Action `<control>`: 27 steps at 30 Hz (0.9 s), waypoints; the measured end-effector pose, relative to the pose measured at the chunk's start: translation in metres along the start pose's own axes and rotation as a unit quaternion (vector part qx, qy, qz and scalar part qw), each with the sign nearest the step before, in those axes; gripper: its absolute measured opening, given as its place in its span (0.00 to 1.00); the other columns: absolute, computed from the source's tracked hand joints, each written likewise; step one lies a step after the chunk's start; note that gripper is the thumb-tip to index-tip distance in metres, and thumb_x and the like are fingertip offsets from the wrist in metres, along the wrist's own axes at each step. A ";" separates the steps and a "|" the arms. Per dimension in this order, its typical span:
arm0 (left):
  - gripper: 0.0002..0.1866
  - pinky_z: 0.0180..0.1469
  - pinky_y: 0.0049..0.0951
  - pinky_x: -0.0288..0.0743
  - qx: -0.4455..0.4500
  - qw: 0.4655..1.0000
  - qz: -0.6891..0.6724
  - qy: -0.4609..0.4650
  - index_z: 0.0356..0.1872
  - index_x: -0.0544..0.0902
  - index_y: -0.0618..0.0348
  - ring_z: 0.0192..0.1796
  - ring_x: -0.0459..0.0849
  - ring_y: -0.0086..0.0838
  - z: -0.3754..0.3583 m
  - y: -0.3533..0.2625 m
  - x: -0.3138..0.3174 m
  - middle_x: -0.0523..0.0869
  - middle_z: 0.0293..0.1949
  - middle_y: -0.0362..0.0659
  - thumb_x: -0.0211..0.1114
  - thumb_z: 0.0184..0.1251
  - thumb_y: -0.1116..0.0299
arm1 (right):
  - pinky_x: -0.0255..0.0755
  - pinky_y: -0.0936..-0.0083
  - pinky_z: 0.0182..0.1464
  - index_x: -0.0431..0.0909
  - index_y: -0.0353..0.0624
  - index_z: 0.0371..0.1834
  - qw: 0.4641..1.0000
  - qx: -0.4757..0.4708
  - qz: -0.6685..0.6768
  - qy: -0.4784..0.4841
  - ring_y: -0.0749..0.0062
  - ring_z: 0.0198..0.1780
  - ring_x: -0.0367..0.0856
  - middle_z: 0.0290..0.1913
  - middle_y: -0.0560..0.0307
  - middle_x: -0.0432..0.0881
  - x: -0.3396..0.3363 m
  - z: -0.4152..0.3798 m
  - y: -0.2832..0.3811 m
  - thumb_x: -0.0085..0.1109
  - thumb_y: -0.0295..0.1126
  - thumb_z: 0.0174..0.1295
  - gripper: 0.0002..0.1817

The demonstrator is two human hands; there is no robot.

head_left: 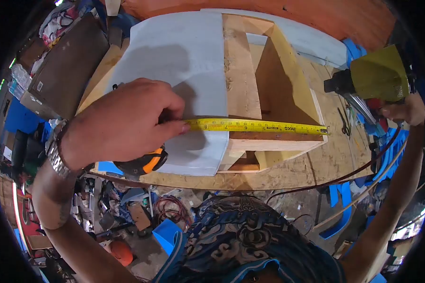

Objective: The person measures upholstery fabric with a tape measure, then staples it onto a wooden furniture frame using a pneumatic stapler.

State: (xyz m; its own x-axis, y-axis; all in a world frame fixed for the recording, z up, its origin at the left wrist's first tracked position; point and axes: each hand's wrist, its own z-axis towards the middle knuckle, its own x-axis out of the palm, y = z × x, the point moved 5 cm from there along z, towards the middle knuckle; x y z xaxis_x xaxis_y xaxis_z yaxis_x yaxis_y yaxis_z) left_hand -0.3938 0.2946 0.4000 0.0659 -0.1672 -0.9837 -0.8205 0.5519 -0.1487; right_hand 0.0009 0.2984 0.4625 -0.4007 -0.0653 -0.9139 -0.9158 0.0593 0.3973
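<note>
My left hand [123,122] presses the yellow blade of a tape measure [255,126] against a white board [184,61]. The tape's black and orange case [144,162] sits under my palm. The blade runs right across the front edge of an open wooden box [274,80], and its hook catches the box's right corner. My right hand [408,108], out at the right edge, holds a yellow-green nail gun [375,78] in the air above the bench, apart from the box.
The box and board rest on a plywood bench [288,172]. A hose [344,177] trails from the gun over the bench edge. Scissors [344,123] lie at the right. Blue plastic parts and clutter cover the floor below.
</note>
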 end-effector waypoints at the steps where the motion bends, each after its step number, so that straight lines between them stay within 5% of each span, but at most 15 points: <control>1: 0.09 0.37 0.32 0.69 0.031 0.999 0.007 -0.020 0.30 0.78 0.59 0.35 0.76 0.34 0.000 0.008 0.001 0.76 0.29 0.45 0.62 0.59 0.64 | 0.64 0.80 0.24 0.76 0.38 0.30 1.000 0.019 -0.004 -0.002 0.77 0.22 0.73 0.21 0.60 0.76 0.002 -0.005 0.008 0.70 0.33 0.37 0.17; 2: 0.09 0.38 0.31 0.69 0.061 0.997 0.014 -0.040 0.33 0.78 0.59 0.36 0.76 0.32 0.000 0.014 -0.003 0.78 0.30 0.44 0.61 0.60 0.63 | 0.64 0.80 0.24 0.76 0.38 0.30 1.000 0.000 0.013 -0.006 0.77 0.22 0.73 0.21 0.60 0.75 0.000 -0.007 0.012 0.70 0.33 0.37 0.17; 5: 0.12 0.43 0.25 0.70 -0.003 0.949 -0.301 -0.097 0.42 0.76 0.61 0.41 0.77 0.24 0.007 0.050 -0.027 0.82 0.40 0.42 0.56 0.65 0.63 | 0.64 0.79 0.24 0.77 0.37 0.31 0.995 -0.071 0.073 0.007 0.77 0.22 0.72 0.20 0.61 0.75 0.000 -0.010 0.025 0.71 0.34 0.36 0.19; 8: 0.14 0.47 0.21 0.69 -0.086 0.911 -0.403 0.002 0.48 0.73 0.66 0.44 0.76 0.19 -0.006 0.067 -0.023 0.82 0.48 0.42 0.52 0.69 0.65 | 0.63 0.79 0.23 0.77 0.36 0.33 0.973 -0.178 0.132 0.059 0.77 0.22 0.72 0.21 0.61 0.75 0.003 -0.010 0.037 0.72 0.34 0.36 0.20; 12: 0.19 0.49 0.20 0.72 -0.081 0.896 -0.433 -0.059 0.57 0.70 0.68 0.49 0.77 0.23 -0.021 0.098 0.004 0.77 0.53 0.50 0.53 0.68 0.70 | 0.64 0.79 0.24 0.76 0.34 0.38 0.945 -0.291 0.065 0.139 0.76 0.23 0.73 0.23 0.59 0.76 0.027 -0.014 0.076 0.72 0.34 0.38 0.24; 14: 0.22 0.46 0.20 0.75 -0.019 0.945 -0.321 -0.059 0.59 0.67 0.73 0.48 0.79 0.25 -0.022 0.110 0.000 0.75 0.56 0.54 0.53 0.67 0.70 | 0.65 0.79 0.25 0.76 0.33 0.41 0.915 -0.391 0.037 0.088 0.76 0.23 0.74 0.24 0.58 0.77 0.053 -0.019 0.105 0.72 0.34 0.39 0.25; 16: 0.22 0.39 0.20 0.78 0.115 0.965 -0.226 -0.068 0.59 0.65 0.75 0.40 0.83 0.26 -0.019 0.114 0.004 0.76 0.55 0.54 0.51 0.68 0.69 | 0.66 0.80 0.25 0.76 0.32 0.44 0.912 -0.399 0.042 0.082 0.76 0.23 0.74 0.25 0.58 0.78 0.070 -0.020 0.125 0.71 0.34 0.40 0.27; 19: 0.24 0.26 0.20 0.77 -0.041 0.847 -0.522 0.096 0.60 0.60 0.77 0.23 0.83 0.27 -0.012 0.102 0.007 0.78 0.52 0.56 0.46 0.69 0.68 | 0.67 0.80 0.26 0.76 0.32 0.44 0.945 -0.259 0.056 0.192 0.75 0.24 0.75 0.27 0.57 0.79 0.080 -0.009 0.144 0.70 0.33 0.42 0.25; 22: 0.24 0.18 0.21 0.74 -0.059 0.858 -0.505 0.073 0.61 0.56 0.76 0.13 0.77 0.28 -0.010 0.114 0.014 0.80 0.49 0.56 0.43 0.69 0.68 | 0.71 0.75 0.37 0.77 0.32 0.41 0.941 -0.196 0.100 0.257 0.67 0.34 0.79 0.32 0.51 0.82 0.088 -0.001 0.157 0.72 0.33 0.41 0.24; 27: 0.24 0.17 0.22 0.74 -0.052 0.822 -0.566 0.037 0.61 0.56 0.75 0.14 0.77 0.30 -0.014 0.108 0.017 0.78 0.51 0.59 0.42 0.69 0.70 | 0.69 0.78 0.32 0.77 0.33 0.39 0.949 -0.141 0.016 0.280 0.73 0.30 0.77 0.27 0.55 0.80 0.097 -0.001 0.170 0.69 0.30 0.45 0.19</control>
State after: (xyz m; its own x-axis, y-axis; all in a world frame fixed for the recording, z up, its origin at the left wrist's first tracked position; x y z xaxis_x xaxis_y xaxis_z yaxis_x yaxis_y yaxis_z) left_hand -0.4894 0.3402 0.3684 0.7895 -0.5764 -0.2108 -0.3011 -0.0644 -0.9514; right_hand -0.1935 0.3010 0.4420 -0.3084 -0.5927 -0.7441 -0.8419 -0.1941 0.5035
